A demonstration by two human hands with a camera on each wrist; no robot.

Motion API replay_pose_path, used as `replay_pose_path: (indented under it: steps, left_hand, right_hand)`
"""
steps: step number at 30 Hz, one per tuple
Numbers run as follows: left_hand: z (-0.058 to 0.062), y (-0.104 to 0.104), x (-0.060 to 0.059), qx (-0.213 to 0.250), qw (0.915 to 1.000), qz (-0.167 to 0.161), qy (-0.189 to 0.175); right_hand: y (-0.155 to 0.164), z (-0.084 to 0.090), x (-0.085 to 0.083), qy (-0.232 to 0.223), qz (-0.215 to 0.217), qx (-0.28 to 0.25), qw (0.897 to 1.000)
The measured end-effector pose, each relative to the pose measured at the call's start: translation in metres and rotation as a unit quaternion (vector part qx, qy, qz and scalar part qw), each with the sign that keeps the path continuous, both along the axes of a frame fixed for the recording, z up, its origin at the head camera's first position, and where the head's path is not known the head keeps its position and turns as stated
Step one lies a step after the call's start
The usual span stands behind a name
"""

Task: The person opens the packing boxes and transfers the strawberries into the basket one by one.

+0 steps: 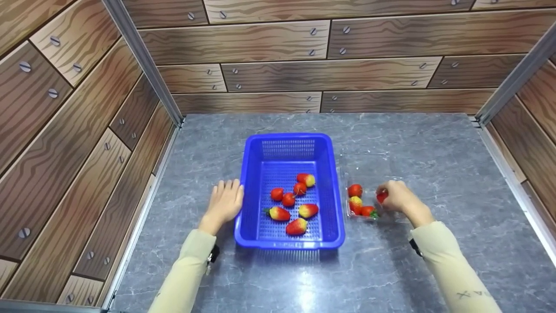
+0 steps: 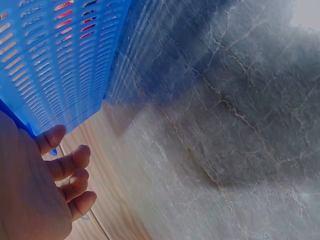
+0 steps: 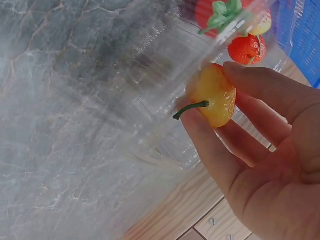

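In the head view my left hand point(image 1: 224, 201) rests against the left rim of a blue plastic basket point(image 1: 241, 217). The left wrist view shows its thumb at the rim and the other fingers loosely bent, around nothing. My right hand point(image 1: 400, 198) pinches a red and yellow strawberry point(image 3: 217, 100) with a green stem between thumb and fingertips. This strawberry is held over a clear plastic box point(image 3: 227, 42), right of the basket. Inside the box lie a red fruit point(image 1: 355, 190), a red and yellow strawberry point(image 1: 355, 205) and a leafy strawberry point(image 1: 368, 211).
Several red fruits point(image 1: 288, 199) and red-yellow strawberries point(image 1: 296, 227) lie spread over the basket floor. The grey marbled table point(image 1: 278, 278) is bordered by wood-print walls point(image 1: 278, 74) at the back and both sides, with metal strips point(image 1: 143, 217) along the side edges.
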State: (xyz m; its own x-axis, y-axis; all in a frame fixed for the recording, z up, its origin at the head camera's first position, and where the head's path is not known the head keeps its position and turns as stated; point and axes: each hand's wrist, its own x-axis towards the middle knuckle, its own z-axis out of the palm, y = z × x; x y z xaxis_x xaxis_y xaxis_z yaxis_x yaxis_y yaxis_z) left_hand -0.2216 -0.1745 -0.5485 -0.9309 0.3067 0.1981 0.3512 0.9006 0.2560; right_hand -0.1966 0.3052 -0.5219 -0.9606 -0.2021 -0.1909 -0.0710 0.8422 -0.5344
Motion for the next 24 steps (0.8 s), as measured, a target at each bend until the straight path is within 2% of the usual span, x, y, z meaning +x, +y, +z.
replay_pose_path:
  steps: [8,24]
  left_hand:
    - [0.001,-0.001,0.0,0.007,1.0,-0.005,-0.005]
    - [0.0,-0.001,0.0,0.003,0.9999,-0.003,-0.01]
  right_hand:
    - [0.003,0.012,-0.004,0.021,0.005,0.001,1.0]
    - [-0.012,0.037,-0.012,0.019,0.011,-0.009,1.0]
